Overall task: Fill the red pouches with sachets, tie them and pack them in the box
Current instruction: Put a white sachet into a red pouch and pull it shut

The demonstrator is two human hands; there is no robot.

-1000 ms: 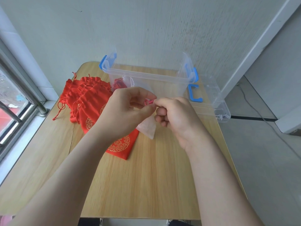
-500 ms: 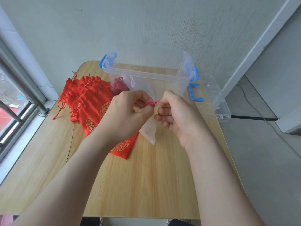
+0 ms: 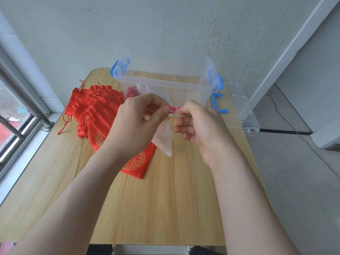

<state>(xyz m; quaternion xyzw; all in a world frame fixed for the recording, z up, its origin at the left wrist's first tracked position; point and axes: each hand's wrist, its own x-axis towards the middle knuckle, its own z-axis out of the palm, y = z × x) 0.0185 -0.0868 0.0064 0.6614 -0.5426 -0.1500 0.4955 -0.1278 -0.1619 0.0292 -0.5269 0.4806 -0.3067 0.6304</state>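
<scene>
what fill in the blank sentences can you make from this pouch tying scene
1. The clear box has ___ latches.
2. The red pouches lie to the box's ___.
3. The lid lies to the box's ___.
4. The left hand and right hand each pinch the knotted cord, so ___ hands are busy.
Missing words: blue; left; right; both.
</scene>
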